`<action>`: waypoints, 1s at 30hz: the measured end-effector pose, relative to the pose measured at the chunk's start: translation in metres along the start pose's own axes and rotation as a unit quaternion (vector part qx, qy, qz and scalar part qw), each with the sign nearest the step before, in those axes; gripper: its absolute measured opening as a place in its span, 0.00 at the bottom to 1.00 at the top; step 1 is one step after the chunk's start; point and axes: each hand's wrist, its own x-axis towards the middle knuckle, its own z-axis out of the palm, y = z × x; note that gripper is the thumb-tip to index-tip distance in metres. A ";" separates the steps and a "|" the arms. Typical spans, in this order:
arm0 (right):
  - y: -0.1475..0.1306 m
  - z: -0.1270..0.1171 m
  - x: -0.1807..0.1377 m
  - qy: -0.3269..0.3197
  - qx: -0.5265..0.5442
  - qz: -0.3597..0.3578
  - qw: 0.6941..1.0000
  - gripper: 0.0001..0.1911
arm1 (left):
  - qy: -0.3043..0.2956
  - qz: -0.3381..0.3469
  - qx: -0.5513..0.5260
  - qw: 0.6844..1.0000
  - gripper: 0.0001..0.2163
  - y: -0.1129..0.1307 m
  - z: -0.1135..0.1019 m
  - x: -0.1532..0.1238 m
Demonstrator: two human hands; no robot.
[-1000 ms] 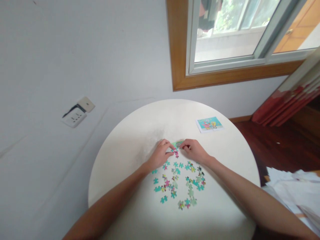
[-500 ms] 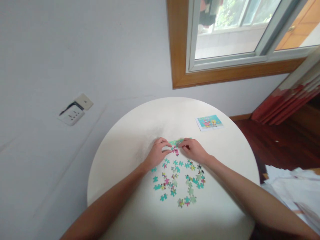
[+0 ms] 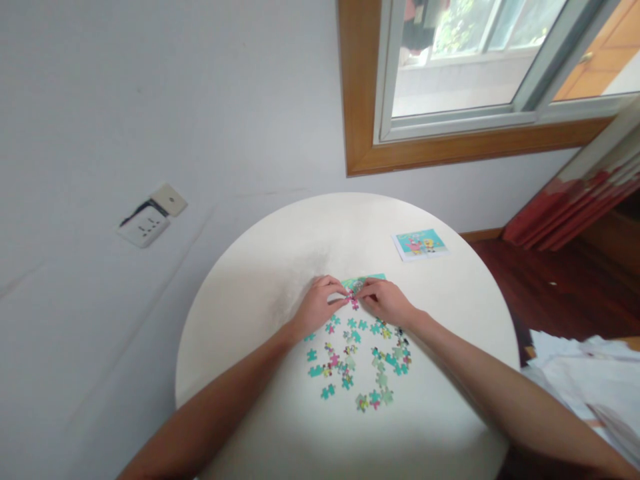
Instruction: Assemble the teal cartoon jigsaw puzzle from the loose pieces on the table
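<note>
Fig. L hand & R hand, fingers curled, pinched pink piece at joined strip just beyond; loose pieces near wrists. Best pressed flat, untwisted.

The joined puzzle bit is a small flat strip, green and blue-green; it lies flat, and its near edge is partly hidden under the fingertips of the left hand and the right hand; a little pink piece sits just at that near edge, right between the two hands; the loose pieces are small, mostly blue-green, some with pink and yellow; they lie flat and spread out, just on the near side of the pink piece.
</note>
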 end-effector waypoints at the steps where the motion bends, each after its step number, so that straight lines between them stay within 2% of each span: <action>1: 0.000 0.000 0.000 0.002 0.001 0.002 1.000 0.20 | -0.003 -0.001 0.000 1.000 0.05 0.000 0.000 -0.001; 5: 0.002 0.002 0.000 0.005 -0.003 0.006 1.000 0.19 | -0.004 -0.006 -0.002 1.000 0.07 0.002 0.000 -0.002; 13: 0.003 0.002 0.000 0.001 -0.013 0.006 1.000 0.19 | -0.001 0.002 0.008 1.000 0.05 0.001 0.001 -0.002; 21: 0.002 0.001 0.000 -0.001 -0.016 0.004 1.000 0.19 | -0.008 0.040 0.034 0.999 0.07 0.001 -0.002 -0.005; 30: 0.000 0.000 0.000 -0.001 -0.010 0.012 1.000 0.19 | -0.015 0.040 0.029 0.999 0.06 0.000 -0.003 -0.003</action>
